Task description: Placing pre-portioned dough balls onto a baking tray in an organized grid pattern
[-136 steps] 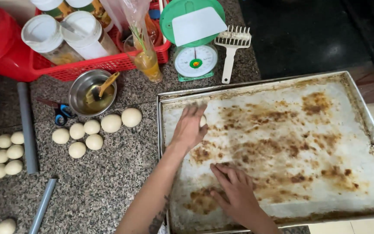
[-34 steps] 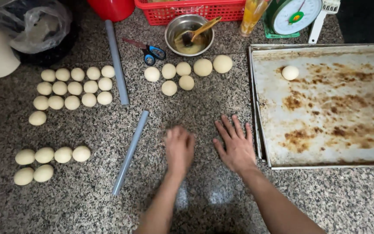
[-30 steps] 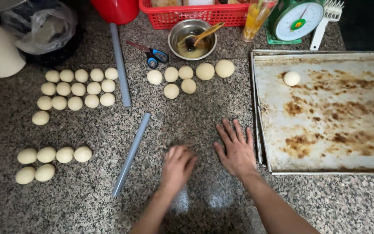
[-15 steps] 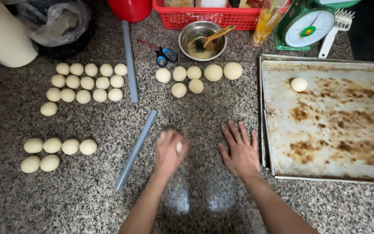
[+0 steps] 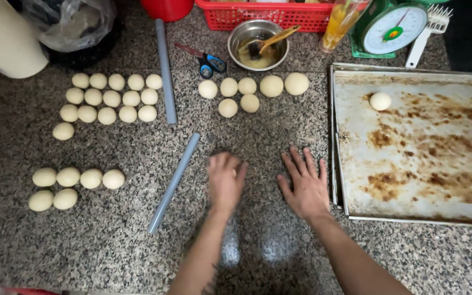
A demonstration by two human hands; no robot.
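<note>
The left hand is seen cupped, palm down, on the speckled grey granite counter, its fingers curled and slightly blurred. Whether a piece of dough lies under it cannot be told, since the palm hides that spot. The right hand is laid flat and released beside it, fingers spread, holding nothing, its little finger just beside the rim of the stained rectangular metal baking tray.

Judging by the cupped palm and the balls all around, the step in hand is taken to be the rounding of 1 dough piece against the counter.

Just left of the left hand, a long grey-blue plastic rod lies at a slant. Above the hands, 7 pale round dough balls are set in 2 loose rows, below a steel bowl of yellowish liquid with a wooden-handled brush. On the tray, 1 small dough ball sits alone near the upper left corner. Further left, a block of small balls and a lower group of 6 are arranged well apart from the hands.

For a next move, even, light pressure would be called for, and then a short carry rightward over the tray rim, with a gap left beside the single ball.
</note>
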